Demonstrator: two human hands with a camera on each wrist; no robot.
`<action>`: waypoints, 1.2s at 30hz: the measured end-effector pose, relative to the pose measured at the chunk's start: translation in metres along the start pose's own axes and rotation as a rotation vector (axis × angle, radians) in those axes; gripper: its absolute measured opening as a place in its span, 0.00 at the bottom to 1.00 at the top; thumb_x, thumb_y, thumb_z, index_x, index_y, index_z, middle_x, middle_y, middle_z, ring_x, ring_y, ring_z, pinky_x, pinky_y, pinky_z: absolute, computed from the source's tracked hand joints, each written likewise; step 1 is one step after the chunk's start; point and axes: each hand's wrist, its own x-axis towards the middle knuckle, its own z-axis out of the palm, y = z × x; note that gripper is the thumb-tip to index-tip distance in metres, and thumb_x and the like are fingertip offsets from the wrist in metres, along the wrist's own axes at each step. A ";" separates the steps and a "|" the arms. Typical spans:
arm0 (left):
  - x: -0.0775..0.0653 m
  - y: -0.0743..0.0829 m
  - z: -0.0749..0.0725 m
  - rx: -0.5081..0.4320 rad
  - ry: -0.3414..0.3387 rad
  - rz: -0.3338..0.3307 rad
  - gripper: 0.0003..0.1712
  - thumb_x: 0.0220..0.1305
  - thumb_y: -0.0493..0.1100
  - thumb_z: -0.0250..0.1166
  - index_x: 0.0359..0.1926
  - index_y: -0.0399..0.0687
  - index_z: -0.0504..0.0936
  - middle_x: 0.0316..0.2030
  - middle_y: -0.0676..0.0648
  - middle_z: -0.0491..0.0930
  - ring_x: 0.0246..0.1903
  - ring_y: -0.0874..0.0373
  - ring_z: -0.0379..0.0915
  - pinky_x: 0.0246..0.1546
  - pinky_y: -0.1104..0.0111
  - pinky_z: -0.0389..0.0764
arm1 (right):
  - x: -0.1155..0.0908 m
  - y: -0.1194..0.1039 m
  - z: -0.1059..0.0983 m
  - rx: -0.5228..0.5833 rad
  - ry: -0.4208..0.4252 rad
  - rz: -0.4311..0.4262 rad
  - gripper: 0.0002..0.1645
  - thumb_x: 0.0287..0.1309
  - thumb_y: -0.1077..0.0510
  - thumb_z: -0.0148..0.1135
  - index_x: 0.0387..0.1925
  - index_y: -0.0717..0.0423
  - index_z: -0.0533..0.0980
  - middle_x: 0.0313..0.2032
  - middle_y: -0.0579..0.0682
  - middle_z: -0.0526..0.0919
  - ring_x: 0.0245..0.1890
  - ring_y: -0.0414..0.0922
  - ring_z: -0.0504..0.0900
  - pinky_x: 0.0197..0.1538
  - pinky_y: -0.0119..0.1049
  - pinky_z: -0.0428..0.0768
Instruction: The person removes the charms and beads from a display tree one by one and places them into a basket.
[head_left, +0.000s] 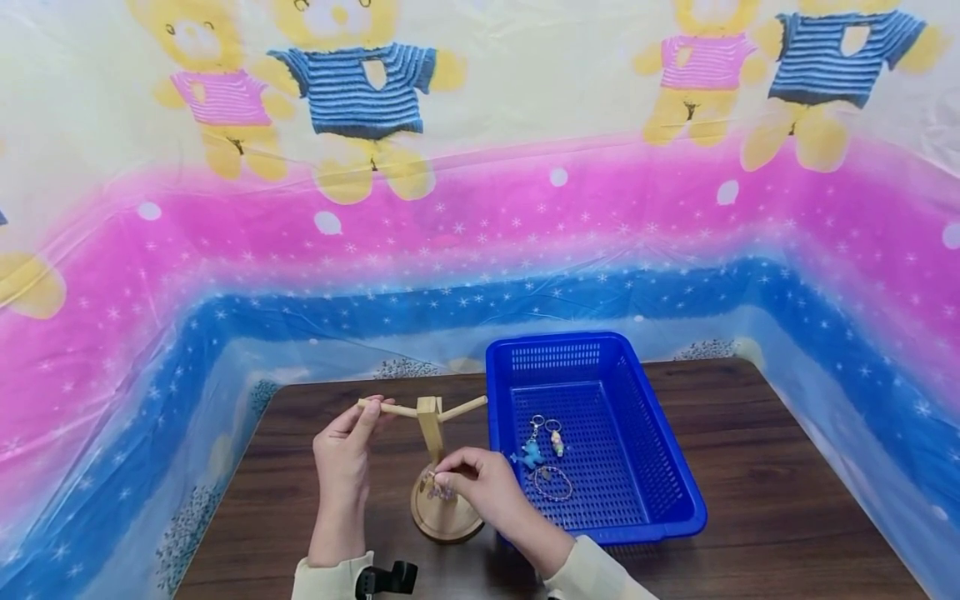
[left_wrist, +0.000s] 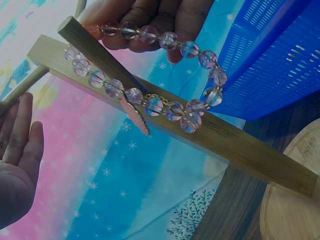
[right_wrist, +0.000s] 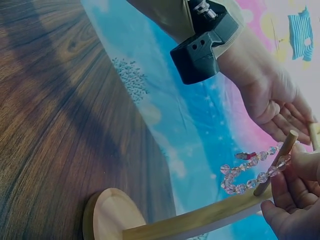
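Observation:
A wooden stand with a round base and sticking-out pegs stands on the table. My left hand pinches the end of its left peg between thumb and fingers. With thumb and fingertips, my right hand holds a bracelet of clear pink beads at a lower front peg. In both wrist views the beads hang about this peg, and a small pink charm dangles from them. The right fingers hide part of the bracelet.
Right of the stand sits a blue basket. Inside lie a keychain with a blue figure, a pale keychain and a pink bracelet. A printed cloth lines the back of the dark wooden table.

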 end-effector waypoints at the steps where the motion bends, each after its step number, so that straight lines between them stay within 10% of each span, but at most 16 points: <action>1: 0.000 0.000 0.000 -0.005 -0.002 -0.001 0.16 0.70 0.30 0.63 0.32 0.53 0.91 0.29 0.55 0.91 0.34 0.67 0.89 0.43 0.75 0.88 | 0.000 0.000 0.000 -0.006 -0.002 -0.003 0.07 0.62 0.66 0.68 0.37 0.70 0.84 0.38 0.68 0.88 0.32 0.27 0.80 0.37 0.21 0.80; 36: 0.003 -0.001 0.000 0.029 -0.021 -0.012 0.16 0.71 0.31 0.62 0.33 0.55 0.90 0.29 0.57 0.91 0.31 0.68 0.88 0.43 0.75 0.88 | -0.011 -0.022 -0.008 -0.203 -0.122 -0.044 0.06 0.63 0.60 0.69 0.36 0.61 0.86 0.38 0.56 0.90 0.40 0.34 0.84 0.44 0.24 0.81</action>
